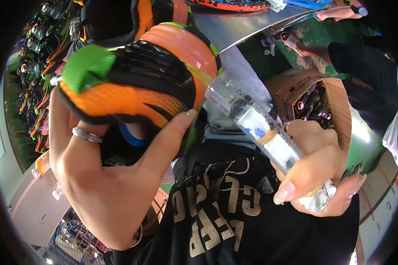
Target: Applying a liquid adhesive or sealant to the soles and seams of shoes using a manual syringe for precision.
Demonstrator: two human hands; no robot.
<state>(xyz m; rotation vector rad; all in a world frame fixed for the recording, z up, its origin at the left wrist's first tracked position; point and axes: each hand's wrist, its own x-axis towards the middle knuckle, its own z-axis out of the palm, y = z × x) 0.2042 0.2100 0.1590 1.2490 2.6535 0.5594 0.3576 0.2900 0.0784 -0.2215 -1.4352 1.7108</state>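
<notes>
Gripping the shoe (150, 95) from the near side, the left hand (108, 176) has its thumb pressed on the upper and its fingers curled behind, where their tips are hidden. The shoe is held up at the upper left, tilted, in front of the metal worktop (234, 26). It should be light, with a soft upper that would dent under a tight pinch and a firmer, rubbery sole, so the stiff sole edge or heel looks the surer place to take hold. The right hand (318, 163) is closed around a clear tube (256, 119), syringe-like, its narrow yellowish nozzle (200, 74) pointing to the seam between upper and sole; whether it touches is hard to tell. The tube looks light, rigid and smooth, perhaps slippery, best held round the barrel, as here. A brownish band and something white show along it, and crumpled white material (319, 199) bulges at its lower end. The shoe mixes orange mesh, glossy black ribbing, a woven green strap (90, 66) and a translucent, pinkish-orange sole with rounded edges. To the right, a corrugated cardboard box (340, 104) holds more dark shoes (314, 106).
</notes>
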